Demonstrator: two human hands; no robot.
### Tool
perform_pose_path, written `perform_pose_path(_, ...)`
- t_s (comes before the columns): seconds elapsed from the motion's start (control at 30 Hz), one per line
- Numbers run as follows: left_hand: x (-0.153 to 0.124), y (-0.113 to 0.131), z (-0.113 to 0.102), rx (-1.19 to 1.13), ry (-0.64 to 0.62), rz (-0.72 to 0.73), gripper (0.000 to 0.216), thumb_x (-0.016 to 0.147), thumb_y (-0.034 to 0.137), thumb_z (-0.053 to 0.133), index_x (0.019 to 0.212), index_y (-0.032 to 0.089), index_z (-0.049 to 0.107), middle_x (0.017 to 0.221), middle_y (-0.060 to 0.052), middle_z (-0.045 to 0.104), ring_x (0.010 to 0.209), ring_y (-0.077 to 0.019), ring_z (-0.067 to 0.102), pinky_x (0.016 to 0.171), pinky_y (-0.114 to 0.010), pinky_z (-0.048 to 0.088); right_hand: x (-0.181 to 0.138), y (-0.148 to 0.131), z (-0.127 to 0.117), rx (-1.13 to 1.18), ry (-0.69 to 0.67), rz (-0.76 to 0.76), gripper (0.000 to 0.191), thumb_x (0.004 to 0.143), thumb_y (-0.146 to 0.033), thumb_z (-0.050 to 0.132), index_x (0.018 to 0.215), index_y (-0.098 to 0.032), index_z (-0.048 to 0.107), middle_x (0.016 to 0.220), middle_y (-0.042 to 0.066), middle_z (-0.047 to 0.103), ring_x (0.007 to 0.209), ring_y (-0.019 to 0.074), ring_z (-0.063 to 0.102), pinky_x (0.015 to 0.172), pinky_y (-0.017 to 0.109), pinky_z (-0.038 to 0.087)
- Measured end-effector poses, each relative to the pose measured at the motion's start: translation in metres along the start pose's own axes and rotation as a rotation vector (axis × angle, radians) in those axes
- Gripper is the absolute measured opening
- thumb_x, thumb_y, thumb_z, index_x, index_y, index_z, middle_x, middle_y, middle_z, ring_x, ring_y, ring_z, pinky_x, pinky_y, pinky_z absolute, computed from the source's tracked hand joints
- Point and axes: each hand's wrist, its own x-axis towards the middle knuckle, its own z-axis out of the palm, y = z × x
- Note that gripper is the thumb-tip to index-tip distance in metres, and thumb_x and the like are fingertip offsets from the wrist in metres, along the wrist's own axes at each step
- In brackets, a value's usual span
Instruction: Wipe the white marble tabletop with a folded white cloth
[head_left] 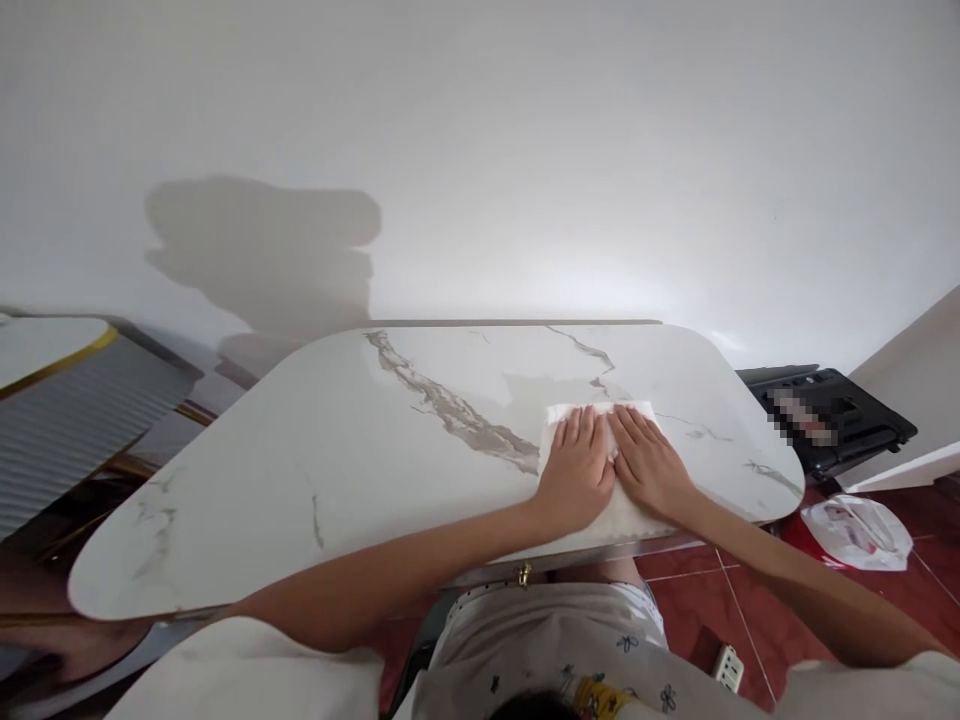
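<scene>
A white cloth or paper towel (600,412) lies flat on the white marble table (360,450), near its front right edge. My left hand (576,470) rests palm down on the cloth's left half, fingers stretched out and close together. My right hand (649,462) lies flat beside it on the right half, fingers extended too. The two hands touch along their inner edges and cover most of the cloth. Neither hand grips anything.
A white wall rises just behind the table. A black device (825,415) sits on the floor at the right, with a white plastic bag (859,530) in front of it. A ribbed grey-and-gold piece of furniture (67,400) stands at the left. Red floor tiles show below.
</scene>
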Motion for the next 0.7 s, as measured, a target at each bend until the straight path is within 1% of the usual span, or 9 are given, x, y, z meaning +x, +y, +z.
perform_pose_path(0.07, -0.008, 0.014, 0.001, -0.043, -0.021, 0.001, 0.060, 0.090, 0.024, 0.033, 0.144, 0.001, 0.029, 0.155, -0.019, 0.021, 0.144, -0.0316, 0.013, 0.117, -0.049, 0.015, -0.016, 0.004, -0.006, 0.019, -0.009, 0.007, 0.054, 0.093, -0.026, 0.029, 0.142, -0.005, 0.040, 0.148, 0.016, 0.038, 0.139, 0.0290, 0.032, 0.111, 0.047, 0.034)
perform_pose_path(0.13, -0.009, 0.029, 0.002, -0.087, -0.044, -0.017, 0.061, 0.088, 0.023, 0.034, 0.145, 0.002, 0.028, 0.156, -0.018, 0.019, 0.145, -0.0301, 0.010, 0.118, -0.048, 0.014, -0.028, 0.015, -0.012, 0.050, -0.034, 0.006, 0.054, 0.094, -0.029, 0.029, 0.143, -0.008, 0.038, 0.150, 0.014, 0.036, 0.140, 0.0273, 0.030, 0.111, 0.047, 0.033)
perform_pose_path(0.27, 0.003, 0.057, 0.008, -0.162, -0.076, -0.032, 0.062, 0.090, 0.026, 0.032, 0.147, 0.003, 0.024, 0.157, -0.016, 0.016, 0.146, -0.0279, 0.006, 0.119, -0.045, 0.011, -0.043, 0.045, -0.024, 0.098, -0.074, 0.003, 0.054, 0.096, -0.033, 0.029, 0.145, -0.012, 0.036, 0.151, 0.012, 0.034, 0.142, 0.0243, 0.026, 0.114, 0.047, 0.030)
perform_pose_path(0.37, 0.016, 0.066, 0.012, -0.191, -0.092, 0.001, 0.063, 0.090, 0.026, 0.030, 0.147, 0.001, 0.022, 0.157, -0.017, 0.015, 0.146, -0.0274, 0.005, 0.119, -0.044, 0.008, -0.045, 0.060, -0.028, 0.088, -0.074, 0.035, 0.054, 0.096, -0.032, 0.028, 0.144, -0.009, 0.037, 0.151, 0.014, 0.034, 0.142, 0.0246, 0.026, 0.115, 0.046, 0.029)
perform_pose_path(0.43, 0.027, 0.065, 0.013, -0.199, -0.092, 0.011, 0.063, 0.090, 0.026, 0.030, 0.147, 0.001, 0.022, 0.157, -0.017, 0.015, 0.146, -0.0266, 0.005, 0.119, -0.044, 0.008, -0.040, 0.067, -0.027, 0.073, -0.071, 0.045, 0.055, 0.095, -0.031, 0.029, 0.144, -0.007, 0.037, 0.150, 0.015, 0.036, 0.141, 0.0256, 0.026, 0.115, 0.046, 0.028)
perform_pose_path(0.5, 0.039, 0.059, 0.014, -0.199, -0.089, 0.004, 0.063, 0.090, 0.026, 0.029, 0.147, 0.001, 0.021, 0.157, -0.016, 0.014, 0.146, -0.0260, 0.006, 0.119, -0.044, 0.009, -0.028, 0.075, -0.022, 0.065, -0.064, 0.042, 0.055, 0.095, -0.031, 0.028, 0.144, -0.007, 0.037, 0.150, 0.015, 0.037, 0.141, 0.0260, 0.027, 0.115, 0.046, 0.028)
perform_pose_path(0.63, 0.072, 0.041, 0.015, -0.162, -0.028, -0.026, 0.060, 0.093, 0.029, 0.026, 0.147, 0.002, 0.023, 0.157, -0.016, 0.018, 0.146, -0.0255, 0.009, 0.119, -0.043, 0.010, 0.010, 0.098, -0.007, 0.083, -0.056, 0.009, 0.054, 0.095, -0.032, 0.025, 0.146, -0.015, 0.035, 0.151, 0.011, 0.036, 0.140, 0.0268, 0.029, 0.113, 0.051, 0.030)
perform_pose_path(0.7, 0.092, 0.031, 0.016, -0.125, 0.023, -0.045, 0.058, 0.094, 0.029, 0.025, 0.146, 0.003, 0.027, 0.155, -0.015, 0.023, 0.145, -0.0256, 0.014, 0.119, -0.042, 0.012, 0.034, 0.110, 0.001, 0.084, -0.069, 0.009, 0.054, 0.095, -0.034, 0.026, 0.145, -0.015, 0.035, 0.151, 0.011, 0.035, 0.140, 0.0276, 0.029, 0.113, 0.051, 0.029)
